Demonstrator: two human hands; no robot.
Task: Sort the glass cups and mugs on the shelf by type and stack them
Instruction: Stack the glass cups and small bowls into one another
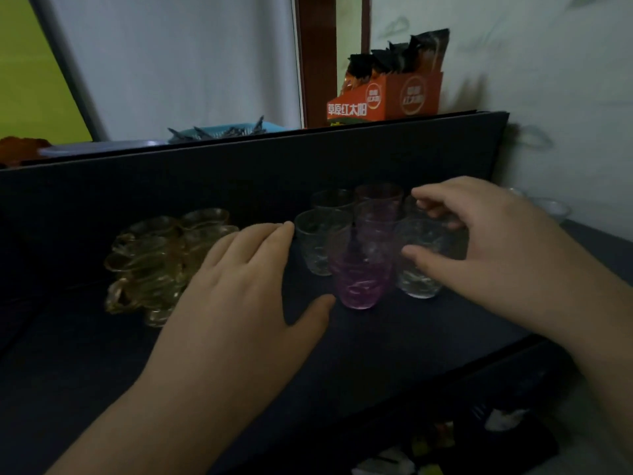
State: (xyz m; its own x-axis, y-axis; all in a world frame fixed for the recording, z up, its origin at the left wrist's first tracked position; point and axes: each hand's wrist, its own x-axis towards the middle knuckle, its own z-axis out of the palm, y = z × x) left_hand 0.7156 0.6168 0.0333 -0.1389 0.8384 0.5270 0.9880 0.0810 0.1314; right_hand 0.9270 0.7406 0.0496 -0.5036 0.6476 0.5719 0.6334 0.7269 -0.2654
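While the head view was dim and a little blurred, both hands could be made out over the dark shelf [394, 341]. The left hand [239, 289] lay flat with straight, slightly spread fingers [270, 234], holding nothing; its thumb tip was just beside the base of the purple glass cup [359, 269], and contact could not be judged. The right hand [496, 241] was arched over the cluster, its fingers [435, 209] loosely curved and wide, its thumb against the side of the clear glass cup [419, 269] at the right front; a closed grip was not visible.

The cups stood upright in a tight group at mid-shelf. Another clear cup [317, 241] stood left of the purple one, and more clear and purple cups stood behind. The amber glass mugs [157, 262] sat in a crowded group to the left, partly hidden by the left hand.

On the upper ledge stood an orange carton [387, 97] of packets and a blue basket [219, 132].
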